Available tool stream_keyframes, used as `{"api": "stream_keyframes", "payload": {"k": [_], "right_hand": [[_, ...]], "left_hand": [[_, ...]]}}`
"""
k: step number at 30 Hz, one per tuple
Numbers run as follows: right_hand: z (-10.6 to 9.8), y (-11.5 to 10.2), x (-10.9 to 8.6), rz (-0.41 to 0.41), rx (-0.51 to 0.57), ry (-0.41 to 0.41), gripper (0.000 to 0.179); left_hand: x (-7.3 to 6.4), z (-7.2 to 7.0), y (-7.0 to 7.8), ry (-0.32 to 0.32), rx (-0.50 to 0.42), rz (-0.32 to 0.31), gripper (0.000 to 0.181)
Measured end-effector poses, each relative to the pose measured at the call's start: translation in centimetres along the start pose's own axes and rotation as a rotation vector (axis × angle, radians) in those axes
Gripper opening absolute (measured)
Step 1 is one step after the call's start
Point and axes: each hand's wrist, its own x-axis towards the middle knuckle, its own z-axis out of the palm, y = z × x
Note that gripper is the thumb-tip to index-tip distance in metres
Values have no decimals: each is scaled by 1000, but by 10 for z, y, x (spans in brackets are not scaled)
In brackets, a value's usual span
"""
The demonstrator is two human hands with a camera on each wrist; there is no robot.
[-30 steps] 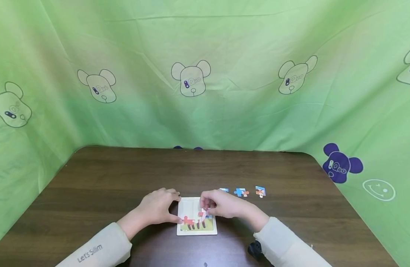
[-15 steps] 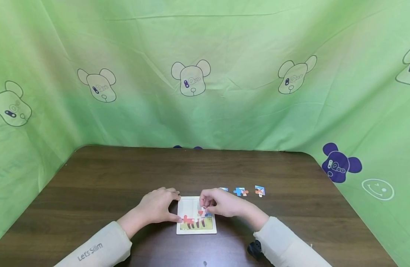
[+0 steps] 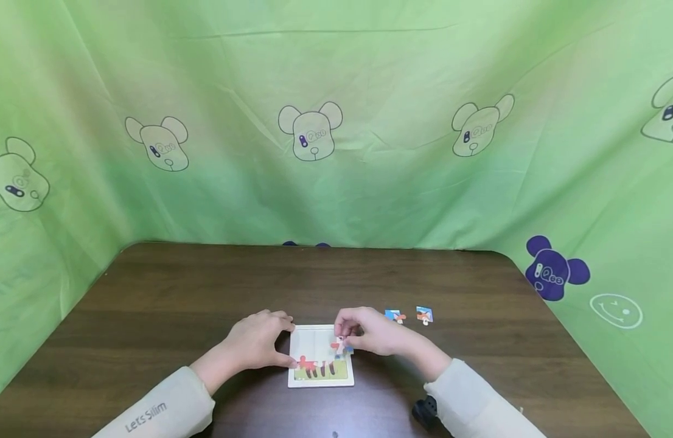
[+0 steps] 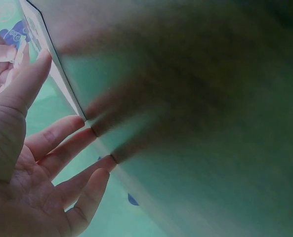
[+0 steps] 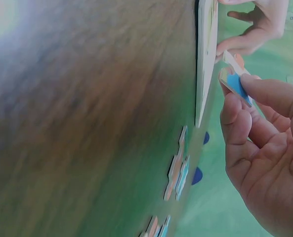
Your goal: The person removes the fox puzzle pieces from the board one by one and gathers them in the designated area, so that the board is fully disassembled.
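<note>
In the head view a square puzzle tray (image 3: 321, 384) lies on the table, its lower row filled with joined pieces (image 3: 320, 368) showing striped legs on green and a red shape. My left hand (image 3: 261, 340) rests at the tray's left side, thumb by the lower left edge and fingers near the far corner. In the left wrist view those fingers are spread and nearly straight. Over the tray's right side, my right hand (image 3: 372, 331) pinches a puzzle piece (image 5: 238, 88), white, orange and blue, between thumb and fingers. It looks tilted and raised above the tray.
Beyond my right hand lie loose puzzle pieces, one blue and orange (image 3: 394, 316) and another (image 3: 425, 314) to its right. A black object (image 3: 425, 412) sits beside my right sleeve. A green printed curtain (image 3: 314, 201) surrounds the brown table (image 3: 205, 292).
My right hand has shifted slightly right with the pinched piece, which now overlaps the tray's right edge. It now hides a loose piece seen earlier. My left hand keeps its place at the tray.
</note>
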Motion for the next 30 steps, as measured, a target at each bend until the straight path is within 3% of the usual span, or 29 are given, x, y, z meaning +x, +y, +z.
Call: {"api": "stream_keyframes", "payload": {"k": [5,12,20,30], "right_hand": [[-5,3,-8,6,22,16,12],[-14,7,-19,84,69,29,12],[-23,15,-32,57,8,83,11],[-36,23,-52,113,79,103,9]], "left_hand": [[0,2,-1,3,2,-1,61],[-1,1,-2,8,3,0,61],[-2,2,-2,13,5,17,61],[0,2,-3,11,2,9,61]]}}
